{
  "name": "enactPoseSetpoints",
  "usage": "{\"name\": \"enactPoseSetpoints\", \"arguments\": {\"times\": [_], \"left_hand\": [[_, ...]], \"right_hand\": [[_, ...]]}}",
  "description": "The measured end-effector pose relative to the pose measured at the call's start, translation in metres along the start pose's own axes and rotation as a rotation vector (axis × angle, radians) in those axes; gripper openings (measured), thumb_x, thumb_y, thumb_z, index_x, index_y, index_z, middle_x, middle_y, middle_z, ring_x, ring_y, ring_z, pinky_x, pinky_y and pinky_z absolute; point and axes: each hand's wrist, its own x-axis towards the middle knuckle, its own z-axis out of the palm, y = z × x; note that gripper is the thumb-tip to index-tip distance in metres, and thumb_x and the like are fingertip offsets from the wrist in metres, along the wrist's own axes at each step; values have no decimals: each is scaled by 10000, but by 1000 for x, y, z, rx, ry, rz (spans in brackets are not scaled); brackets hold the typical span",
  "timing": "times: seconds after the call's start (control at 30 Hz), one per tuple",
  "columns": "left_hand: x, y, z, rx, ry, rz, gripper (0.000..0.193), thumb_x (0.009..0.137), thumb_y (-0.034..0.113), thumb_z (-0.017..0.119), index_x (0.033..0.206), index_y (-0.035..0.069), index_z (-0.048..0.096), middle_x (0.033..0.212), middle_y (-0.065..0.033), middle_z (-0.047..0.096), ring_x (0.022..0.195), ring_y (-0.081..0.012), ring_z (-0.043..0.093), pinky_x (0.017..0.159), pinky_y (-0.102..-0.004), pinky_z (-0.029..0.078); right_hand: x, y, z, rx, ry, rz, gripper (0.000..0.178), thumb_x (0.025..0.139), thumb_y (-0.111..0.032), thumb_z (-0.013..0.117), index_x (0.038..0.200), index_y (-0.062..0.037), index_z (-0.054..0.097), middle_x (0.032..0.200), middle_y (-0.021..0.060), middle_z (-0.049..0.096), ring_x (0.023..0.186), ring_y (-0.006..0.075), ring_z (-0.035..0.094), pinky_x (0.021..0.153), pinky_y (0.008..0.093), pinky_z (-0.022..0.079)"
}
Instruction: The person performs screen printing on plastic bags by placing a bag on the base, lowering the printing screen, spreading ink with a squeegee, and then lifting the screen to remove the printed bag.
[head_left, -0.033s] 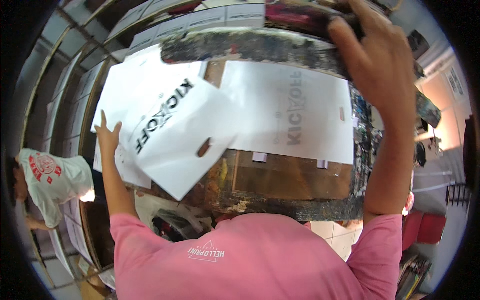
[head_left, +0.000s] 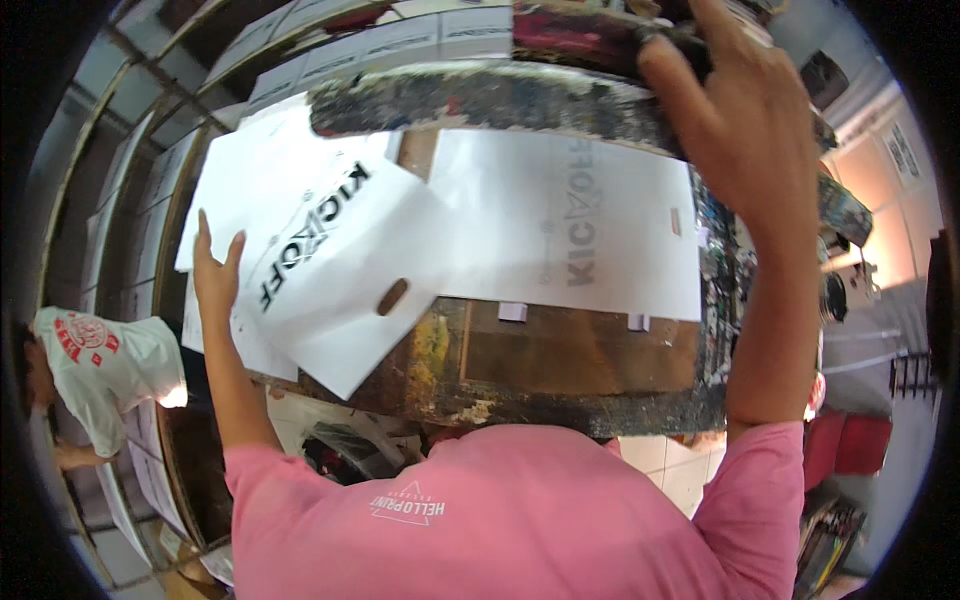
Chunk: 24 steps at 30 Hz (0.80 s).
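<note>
My left hand (head_left: 216,280) is open, fingers apart, at the left edge of a pile of white bags. On top, a white bag with black print (head_left: 330,240) lies at a slant, its oval handle hole near the front. To its right, another white bag (head_left: 620,235) with fainter grey print lies flat on the stained work board (head_left: 440,365). At the far side, my right hand (head_left: 755,130) is closed on a dark, ink-crusted screen frame (head_left: 500,100), held up above the bags. Part of its grip is hidden.
Shelves (head_left: 160,190) with white sheets run along the left, where a person in a white shirt (head_left: 110,360) stands. White boxes (head_left: 400,45) line the back. A red chair (head_left: 850,450) is at the right. Two pale tabs (head_left: 512,312) sit on the board.
The slanted bag has shifted slightly left and its right edge lies a little lower. My left hand has moved slightly with it. The right hand stays on the frame.
</note>
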Motion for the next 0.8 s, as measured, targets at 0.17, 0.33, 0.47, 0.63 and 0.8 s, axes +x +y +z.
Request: {"name": "enactPoseSetpoints", "arguments": {"times": [0.17,0.33,0.47,0.63,0.8], "left_hand": [[-134,258,-30,-1919,-702,-248,1109,878,754,591,1583,-17,220,1524,-250,460,1410,-404,457,1213,-558,298],[-216,265,25,-1944,-686,-1154,1052,936,817,360,1519,-55,269,1432,-254,502,1335,-390,520,1173,-548,383],[-253,234,57,-1737,-785,-1135,993,971,785,315,1521,-41,269,1440,-260,487,1328,-381,529,1149,-534,423],[-279,215,66,-1792,-767,-1070,993,959,788,344,1540,-11,241,1460,-243,479,1360,-390,501,1160,-577,398],[-275,212,62,-1747,-867,-998,1054,879,856,361,1531,30,296,1541,-231,417,1400,-405,459,1162,-591,380]], "right_hand": [[-72,88,56,-322,-49,-563,458,897,-425,657,1115,-24,623,989,164,662,952,328,630,840,466,432],[-180,150,104,-190,-579,-396,349,864,-372,740,1083,-108,671,967,120,624,961,326,600,879,478,449],[-215,162,144,-83,-713,-235,341,821,-329,784,1035,-100,650,955,108,612,937,319,600,803,456,500],[-150,196,202,-149,-491,-416,448,739,-238,829,1117,-97,633,980,80,593,908,306,598,735,430,525],[-34,239,284,-205,-347,-471,315,826,-315,777,1026,-118,635,958,88,620,933,322,638,733,460,550]]}}
